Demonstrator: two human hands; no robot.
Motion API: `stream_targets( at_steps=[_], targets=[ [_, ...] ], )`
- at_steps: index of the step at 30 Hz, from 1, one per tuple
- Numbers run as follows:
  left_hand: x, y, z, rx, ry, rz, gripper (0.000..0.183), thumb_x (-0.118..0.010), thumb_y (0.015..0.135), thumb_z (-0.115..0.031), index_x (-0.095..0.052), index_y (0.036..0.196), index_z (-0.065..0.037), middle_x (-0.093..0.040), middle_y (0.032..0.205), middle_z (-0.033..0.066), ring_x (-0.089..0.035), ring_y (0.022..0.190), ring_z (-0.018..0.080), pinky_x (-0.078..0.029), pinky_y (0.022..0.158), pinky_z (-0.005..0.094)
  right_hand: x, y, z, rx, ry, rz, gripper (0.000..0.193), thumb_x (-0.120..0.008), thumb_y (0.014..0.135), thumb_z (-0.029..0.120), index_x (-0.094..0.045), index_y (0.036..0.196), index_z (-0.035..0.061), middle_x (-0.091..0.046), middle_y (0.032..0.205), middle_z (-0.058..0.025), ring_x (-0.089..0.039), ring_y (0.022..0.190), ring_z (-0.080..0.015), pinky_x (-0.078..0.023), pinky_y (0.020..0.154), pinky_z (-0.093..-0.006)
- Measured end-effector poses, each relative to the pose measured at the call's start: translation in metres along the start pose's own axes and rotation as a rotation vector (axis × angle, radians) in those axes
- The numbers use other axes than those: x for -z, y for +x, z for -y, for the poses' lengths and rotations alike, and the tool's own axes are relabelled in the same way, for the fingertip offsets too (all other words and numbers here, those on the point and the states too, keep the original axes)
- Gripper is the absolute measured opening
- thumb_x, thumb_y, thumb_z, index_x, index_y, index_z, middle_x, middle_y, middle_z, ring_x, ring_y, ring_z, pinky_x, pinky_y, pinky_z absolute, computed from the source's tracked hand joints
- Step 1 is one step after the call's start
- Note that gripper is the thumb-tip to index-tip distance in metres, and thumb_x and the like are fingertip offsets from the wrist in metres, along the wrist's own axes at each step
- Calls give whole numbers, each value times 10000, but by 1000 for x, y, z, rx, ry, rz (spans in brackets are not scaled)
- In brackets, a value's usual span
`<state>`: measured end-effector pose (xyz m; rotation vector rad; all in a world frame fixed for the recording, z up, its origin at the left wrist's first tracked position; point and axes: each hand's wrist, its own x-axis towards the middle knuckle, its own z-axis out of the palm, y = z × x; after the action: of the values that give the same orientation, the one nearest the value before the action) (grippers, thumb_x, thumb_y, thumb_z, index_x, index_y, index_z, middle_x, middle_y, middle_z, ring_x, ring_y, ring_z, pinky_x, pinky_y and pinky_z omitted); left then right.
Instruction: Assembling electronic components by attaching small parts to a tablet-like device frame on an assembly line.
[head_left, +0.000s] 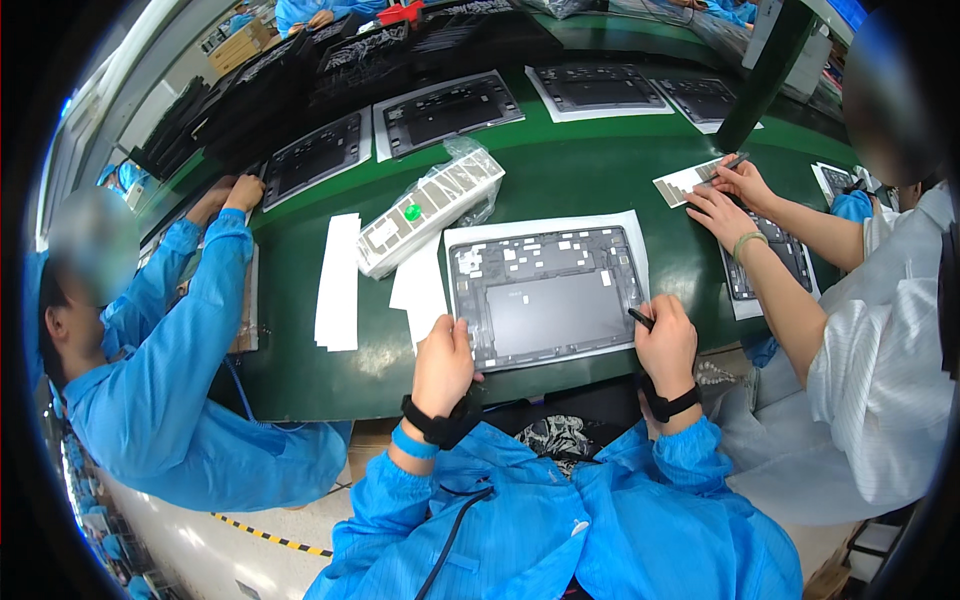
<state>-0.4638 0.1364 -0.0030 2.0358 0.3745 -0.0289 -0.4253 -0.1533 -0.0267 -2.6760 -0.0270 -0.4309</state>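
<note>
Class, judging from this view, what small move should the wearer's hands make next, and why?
Probably bring the black pen-like tool inward over the dark panel: the right hand holds it at the panel's right edge, while the left hand grips the left edge.

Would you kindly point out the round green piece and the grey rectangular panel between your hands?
Round green piece (412, 212), head view, on its middle.
Grey rectangular panel (555, 310), head view, on its smooth central area.

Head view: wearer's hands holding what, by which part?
Left hand: dark panel, by its lower left edge. Right hand: black tool, one end protruding, gripped part hidden.
</note>
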Motion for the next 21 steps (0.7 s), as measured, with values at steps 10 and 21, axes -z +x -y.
stream_targets(
  at_steps=[10, 21],
  targets=[
    [24, 8, 14, 93, -266, 133, 250, -468, 1009, -201, -555, 1005, 33, -649, 819, 115, -652, 731, 154, -529, 630, 291, -1, 5, 8, -26, -8, 35, 164, -609, 867, 142, -505, 788, 42, -604, 758, -160, -608, 669, -408, -484, 599, -502],
    [31, 20, -39, 279, -885, 356, 389, -473, 1020, -224, -483, 1293, 53, -607, 1207, 131, -625, 1057, 197, -515, 904, 337, 2, 7, 11, -59, 80, 32, 134, -607, 848, 93, -511, 779, 30, -602, 760, -174, -600, 710, -408, -464, 621, -496]
  ],
)
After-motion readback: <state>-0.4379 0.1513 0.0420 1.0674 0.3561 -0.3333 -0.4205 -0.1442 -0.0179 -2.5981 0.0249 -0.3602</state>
